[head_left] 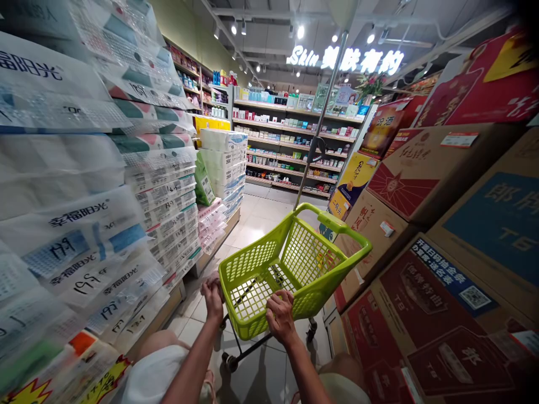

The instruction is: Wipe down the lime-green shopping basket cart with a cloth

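A lime-green shopping cart (252,325) with a lattice plastic basket stands in the aisle right in front of me. Its push handle (337,223) is at the far right side, and the basket holds nothing that I can see. My left hand (213,298) is curled closed at the basket's left corner, with its fingertips partly hidden. Over the near rim, the fingers of my right hand (281,317) are wrapped closed. A thin metal pole (322,120) rises behind the cart, with a dark clip partway up.
Tall stacks of wrapped tissue packs (80,216) line the left side. Cardboard liquor cartons (421,168) are piled close on the right. Shelves of small boxed goods (290,137) stand across the far end. Tiled floor (252,210) runs between them.
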{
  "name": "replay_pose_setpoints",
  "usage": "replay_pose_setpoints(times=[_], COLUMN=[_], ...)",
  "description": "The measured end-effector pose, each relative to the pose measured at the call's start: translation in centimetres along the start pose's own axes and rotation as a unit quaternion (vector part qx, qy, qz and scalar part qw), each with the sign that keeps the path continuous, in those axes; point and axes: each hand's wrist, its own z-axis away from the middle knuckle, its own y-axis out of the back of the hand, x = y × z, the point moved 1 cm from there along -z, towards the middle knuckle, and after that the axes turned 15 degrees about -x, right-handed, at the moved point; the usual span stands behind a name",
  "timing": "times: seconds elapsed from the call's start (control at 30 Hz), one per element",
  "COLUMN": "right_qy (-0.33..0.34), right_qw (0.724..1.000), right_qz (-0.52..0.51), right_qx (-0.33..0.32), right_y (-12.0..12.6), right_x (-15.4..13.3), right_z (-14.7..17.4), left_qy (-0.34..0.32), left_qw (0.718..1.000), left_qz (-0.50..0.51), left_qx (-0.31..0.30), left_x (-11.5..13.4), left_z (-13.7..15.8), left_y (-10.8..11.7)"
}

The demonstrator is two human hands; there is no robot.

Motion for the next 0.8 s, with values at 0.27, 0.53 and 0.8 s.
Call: replay_pose_setpoints(times=[0.27,0.53,0.8], right_qy=[0.009,0.014,0.013], right_qw=[1.000,1.000,1.000], right_qz=[-0.013,0.023,0.005], right_qx=[0.018,-0.004,-0.010], right_y=[0.5,1.4,1.2], right_x=[0.1,0.8,1.5], right_z=[0.3,0.6,0.7], left_qy=[-0.084,-0.177,-0.196], left_qw=[0.990,0.929,0.874], left_qz=[-0.108,-0.275,-0.360], left_qx=[-0.040,-0.172,-0.262], left_x=[-1.4,6.3,1.1], left_z=[3.8,-4.7,9.4], left_y=[2.0,1.0,1.2])
